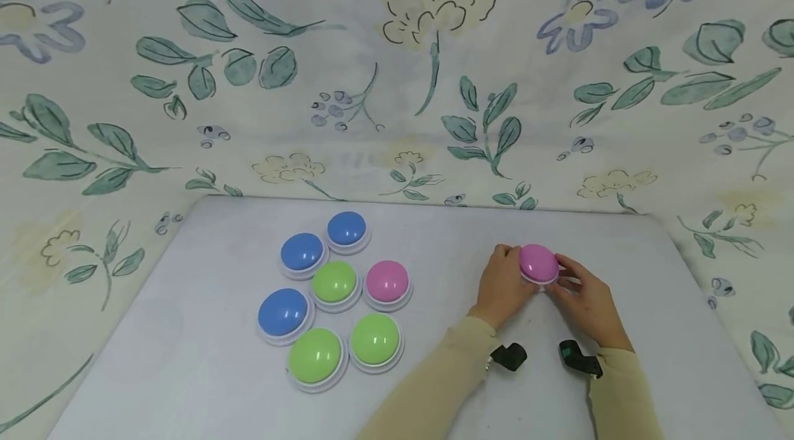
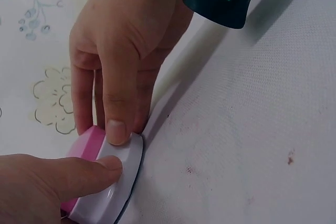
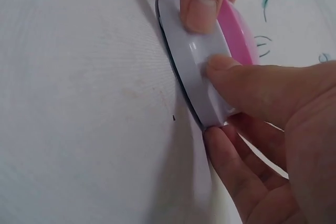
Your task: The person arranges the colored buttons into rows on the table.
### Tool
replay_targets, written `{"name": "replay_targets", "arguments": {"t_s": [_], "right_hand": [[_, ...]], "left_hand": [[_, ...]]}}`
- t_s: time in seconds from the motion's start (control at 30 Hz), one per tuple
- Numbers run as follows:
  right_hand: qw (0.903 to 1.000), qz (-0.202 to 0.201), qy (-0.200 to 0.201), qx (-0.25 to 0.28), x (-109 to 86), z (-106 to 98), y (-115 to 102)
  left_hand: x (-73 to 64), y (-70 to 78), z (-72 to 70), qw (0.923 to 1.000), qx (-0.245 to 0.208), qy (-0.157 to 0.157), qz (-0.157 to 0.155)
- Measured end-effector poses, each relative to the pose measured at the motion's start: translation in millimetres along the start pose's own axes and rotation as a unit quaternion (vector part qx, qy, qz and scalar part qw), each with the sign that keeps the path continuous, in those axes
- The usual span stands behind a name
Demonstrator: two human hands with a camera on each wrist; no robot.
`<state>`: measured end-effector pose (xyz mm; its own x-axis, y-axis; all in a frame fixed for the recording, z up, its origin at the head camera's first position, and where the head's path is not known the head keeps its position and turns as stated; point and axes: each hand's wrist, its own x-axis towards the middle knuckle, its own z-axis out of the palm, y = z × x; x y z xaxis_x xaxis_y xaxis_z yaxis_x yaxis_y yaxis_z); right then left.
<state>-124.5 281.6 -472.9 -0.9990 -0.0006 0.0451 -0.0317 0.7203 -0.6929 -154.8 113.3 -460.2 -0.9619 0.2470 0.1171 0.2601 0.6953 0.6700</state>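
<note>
Both hands hold one pink push button (image 1: 539, 263), domed on a white round base, at the right part of the table. My left hand (image 1: 504, 283) grips it from the left, and my right hand (image 1: 588, 302) from the right. In the left wrist view, both thumbs press the side of the white base (image 2: 107, 192), the left thumb (image 2: 94, 174) lower in the frame. The right wrist view shows right-hand fingertips (image 3: 216, 137) at the base's lower edge. The dark underside edge faces the table.
To the left stand several similar buttons: three blue (image 1: 302, 251), three green (image 1: 375, 338) and another pink one (image 1: 387, 281). The white table (image 1: 205, 267) meets a flower-patterned cloth (image 1: 360, 171) at the back. Dark wrist cameras (image 1: 579, 359) jut from both sleeves.
</note>
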Motion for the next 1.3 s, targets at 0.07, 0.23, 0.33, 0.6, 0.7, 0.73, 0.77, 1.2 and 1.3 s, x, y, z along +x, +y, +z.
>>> {"name": "replay_targets", "arguments": {"t_s": [0.07,0.23,0.33,0.6,0.7,0.73,0.77,1.2,1.3], "right_hand": [[1.0,0.003,-0.007,0.003,-0.2,0,0],[1.0,-0.008,0.005,0.002,-3.9,-5,-2],[0.9986,-0.039,0.036,-0.003,-6.2,-8,-5],[0.9896,-0.111,0.092,-0.002,-8.2,-8,-12],[0.9863,-0.13,0.102,0.004,-6.8,-7,-17],[0.9855,-0.135,0.103,0.005,-6.2,-7,-19],[0.9848,-0.14,0.104,0.006,-5.6,-7,-21],[0.9847,-0.156,0.078,0.007,-3.8,12,-52],[0.9855,-0.157,0.065,0.007,-3.9,17,-58]], "left_hand": [[-0.5,-1.3,-1.4,1.0,0.0,-0.005,0.001],[-3.3,-1.9,-7.7,0.9998,-0.004,-0.02,-0.006],[-5.5,-2.0,-13.2,0.9997,-0.008,-0.02,-0.007],[-12.0,-1.1,-38.9,0.9998,-0.011,-0.008,0.017],[-12.2,-3.5,-50.3,0.9995,-0.002,0.001,0.032],[-12.2,-4.6,-54.2,0.9994,0.0,0.003,0.035],[-12.1,-6.0,-57.9,0.9993,-0.002,0.006,0.037],[-25.8,-24.3,-105.0,0.9998,-0.006,0.017,0.011],[-28.7,-30.0,-115.1,0.9997,-0.006,0.023,0.005]]}}
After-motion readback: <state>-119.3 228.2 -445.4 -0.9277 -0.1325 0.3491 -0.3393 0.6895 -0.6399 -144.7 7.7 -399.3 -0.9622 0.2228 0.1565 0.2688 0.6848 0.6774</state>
